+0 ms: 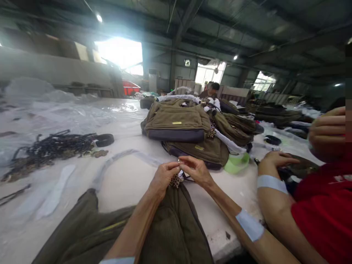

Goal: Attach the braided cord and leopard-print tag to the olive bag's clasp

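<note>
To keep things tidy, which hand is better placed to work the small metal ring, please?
Probably the right hand: its fingertips are at the small metal ring, while the left hand sits lower, by the leopard-print tab.

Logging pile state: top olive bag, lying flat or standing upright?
Lying flat: the olive canvas bag rests on its broad side atop a second bag.

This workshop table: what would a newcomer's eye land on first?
At centre front, the left hand and right hand meet over a small leopard-print trim on an olive corduroy bag. Beyond them rises a pile of olive canvas bags. A co-worker in a red T-shirt sits at right, and a tangle of dark chain-like straps lies at left.
</note>
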`<action>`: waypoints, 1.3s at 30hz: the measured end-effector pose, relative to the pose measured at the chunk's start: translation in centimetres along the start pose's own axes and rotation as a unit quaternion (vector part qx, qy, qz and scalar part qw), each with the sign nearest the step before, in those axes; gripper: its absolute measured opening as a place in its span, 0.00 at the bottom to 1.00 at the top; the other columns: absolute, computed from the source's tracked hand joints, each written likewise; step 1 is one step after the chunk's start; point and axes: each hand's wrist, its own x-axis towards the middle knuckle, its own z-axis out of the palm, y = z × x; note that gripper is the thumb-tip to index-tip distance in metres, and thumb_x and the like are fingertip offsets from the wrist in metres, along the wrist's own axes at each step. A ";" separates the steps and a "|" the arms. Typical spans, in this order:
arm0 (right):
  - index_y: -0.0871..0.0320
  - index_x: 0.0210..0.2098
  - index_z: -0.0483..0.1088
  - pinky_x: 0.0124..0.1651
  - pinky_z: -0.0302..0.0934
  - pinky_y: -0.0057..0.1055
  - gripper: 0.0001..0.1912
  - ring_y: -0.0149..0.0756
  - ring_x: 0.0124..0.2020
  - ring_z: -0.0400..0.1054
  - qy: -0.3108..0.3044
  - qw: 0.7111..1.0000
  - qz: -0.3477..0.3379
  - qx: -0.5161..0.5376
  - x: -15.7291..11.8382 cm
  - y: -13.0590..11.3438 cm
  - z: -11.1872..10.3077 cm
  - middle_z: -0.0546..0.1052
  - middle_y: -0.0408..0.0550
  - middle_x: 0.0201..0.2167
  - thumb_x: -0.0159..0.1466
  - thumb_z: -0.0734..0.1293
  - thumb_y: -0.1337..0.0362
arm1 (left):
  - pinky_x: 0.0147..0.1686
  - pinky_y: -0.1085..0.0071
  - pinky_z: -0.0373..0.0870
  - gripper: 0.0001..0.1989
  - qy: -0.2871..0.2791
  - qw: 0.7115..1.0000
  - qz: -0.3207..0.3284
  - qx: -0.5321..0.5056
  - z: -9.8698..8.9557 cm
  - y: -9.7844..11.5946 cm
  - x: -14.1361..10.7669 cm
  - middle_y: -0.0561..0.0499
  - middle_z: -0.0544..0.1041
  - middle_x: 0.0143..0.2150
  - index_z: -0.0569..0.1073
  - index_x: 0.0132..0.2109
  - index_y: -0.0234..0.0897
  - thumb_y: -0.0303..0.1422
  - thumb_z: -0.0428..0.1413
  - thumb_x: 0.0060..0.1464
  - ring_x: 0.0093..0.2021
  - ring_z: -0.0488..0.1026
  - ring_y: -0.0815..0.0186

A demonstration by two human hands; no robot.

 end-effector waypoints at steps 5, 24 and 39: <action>0.61 0.42 0.73 0.35 0.65 0.28 0.15 0.32 0.31 0.70 0.008 0.999 -0.046 -0.028 0.2 -0.2 -0.3 0.76 0.48 0.31 0.58 0.67 0.62 | 0.42 0.70 0.63 0.15 0.021 1.000 -0.004 -0.011 0.1 -0.2 0.2 0.47 0.80 0.34 0.79 0.41 0.32 0.30 0.58 0.44 0.38 0.72 0.63; 0.60 0.40 0.73 0.33 0.59 0.26 0.13 0.30 0.28 0.64 0.023 0.984 -0.090 -0.151 -0.3 -0.4 -0.2 0.71 0.43 0.26 0.55 0.70 0.65 | 0.28 0.77 0.58 0.13 0.069 0.995 0.026 0.073 0.0 -0.4 0.3 0.53 0.73 0.26 0.75 0.33 0.34 0.41 0.58 0.48 0.27 0.63 0.72; 0.61 0.37 0.74 0.33 0.58 0.26 0.10 0.30 0.28 0.64 0.064 0.980 -0.090 -0.163 -0.6 -1.1 0.2 0.72 0.44 0.27 0.55 0.69 0.68 | 0.30 0.74 0.62 0.12 0.095 0.994 0.006 0.052 0.3 0.0 0.4 0.50 0.77 0.30 0.77 0.33 0.34 0.39 0.59 0.44 0.30 0.68 0.68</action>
